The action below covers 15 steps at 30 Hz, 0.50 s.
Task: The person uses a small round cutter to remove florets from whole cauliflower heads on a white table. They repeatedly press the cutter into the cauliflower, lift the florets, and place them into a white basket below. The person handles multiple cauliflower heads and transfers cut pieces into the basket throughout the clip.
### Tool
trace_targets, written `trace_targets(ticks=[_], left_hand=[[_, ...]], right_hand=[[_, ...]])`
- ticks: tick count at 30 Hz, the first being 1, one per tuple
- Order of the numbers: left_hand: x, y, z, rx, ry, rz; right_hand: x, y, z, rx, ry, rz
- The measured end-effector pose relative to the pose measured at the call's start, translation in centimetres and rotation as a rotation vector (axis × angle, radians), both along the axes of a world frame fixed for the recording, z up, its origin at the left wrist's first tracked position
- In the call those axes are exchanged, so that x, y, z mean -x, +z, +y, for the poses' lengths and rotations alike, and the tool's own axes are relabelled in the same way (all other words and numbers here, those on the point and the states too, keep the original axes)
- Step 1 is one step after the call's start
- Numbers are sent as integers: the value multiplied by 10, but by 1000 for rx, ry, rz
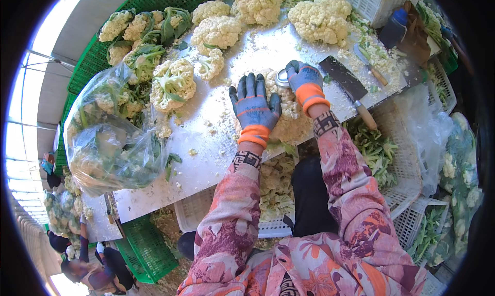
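My left hand (255, 105), in a grey-blue and orange work glove, lies flat on a large cauliflower head (289, 127) with nothing grasped. Its thumb stands apart from the fingers. In a matching glove, my right hand (305, 79) grips a round, silver-rimmed metal object (282, 78) at the upper right of that head; its exact kind is unclear. Both hands cover part of the cauliflower. Just right of my right hand, a cleaver (344, 78) lies on the white work table (193, 141), its wooden handle over the near edge.
Beyond the cleaver lies a small knife (367, 62). Cauliflower heads (216, 33) line the table's far side. A clear plastic bag (116, 149) of cauliflower stands left. Below are a white crate (197, 209) and a green crate (151, 249). Another person (96, 271) works at lower left.
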<state>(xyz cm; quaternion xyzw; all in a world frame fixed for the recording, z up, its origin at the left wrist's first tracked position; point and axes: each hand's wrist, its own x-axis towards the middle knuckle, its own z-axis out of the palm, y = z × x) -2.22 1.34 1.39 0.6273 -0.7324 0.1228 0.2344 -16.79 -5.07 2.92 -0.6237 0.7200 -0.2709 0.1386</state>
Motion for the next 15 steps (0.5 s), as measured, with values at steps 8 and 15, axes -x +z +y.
trace_targets(ticks=[8,15], left_hand=[[-5,-2,2,21,58,-27],[6,-1,-4,20,60,-43]], right_hand=[[66,-67,73,99,-154,-627],[-13,18,-12,194,54,-237]])
